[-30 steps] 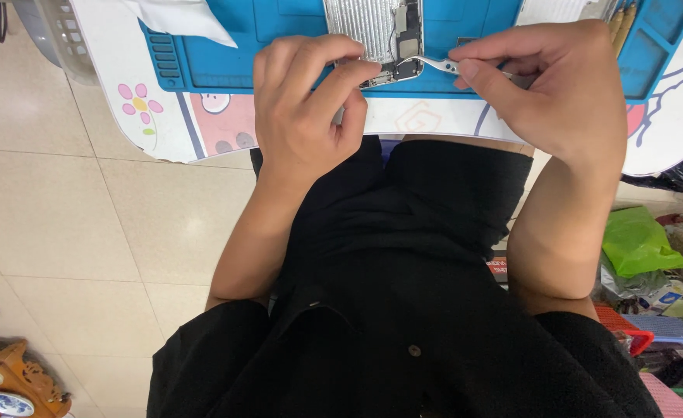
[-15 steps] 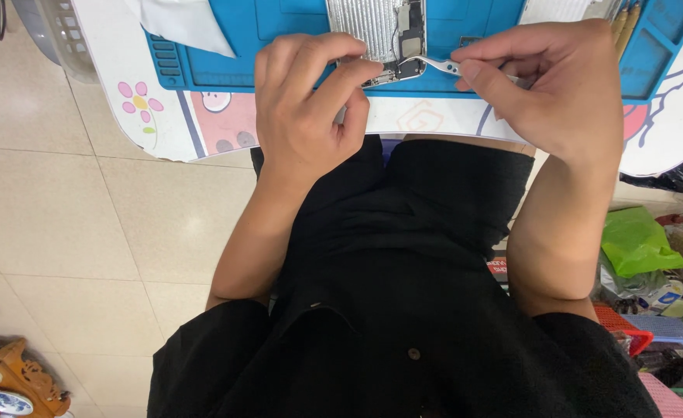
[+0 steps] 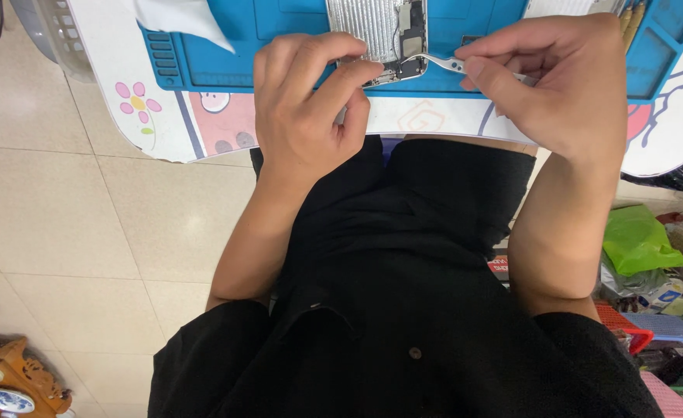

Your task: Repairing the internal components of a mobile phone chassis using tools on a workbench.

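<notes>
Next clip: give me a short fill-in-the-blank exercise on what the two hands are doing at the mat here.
1. The opened phone lies on a ____ work mat.
2. The right hand pinches a pair of metal ____ whose tip reaches the phone.
3. The left hand steadies the phone's lower ____.

Missing words: blue; tweezers; edge
</notes>
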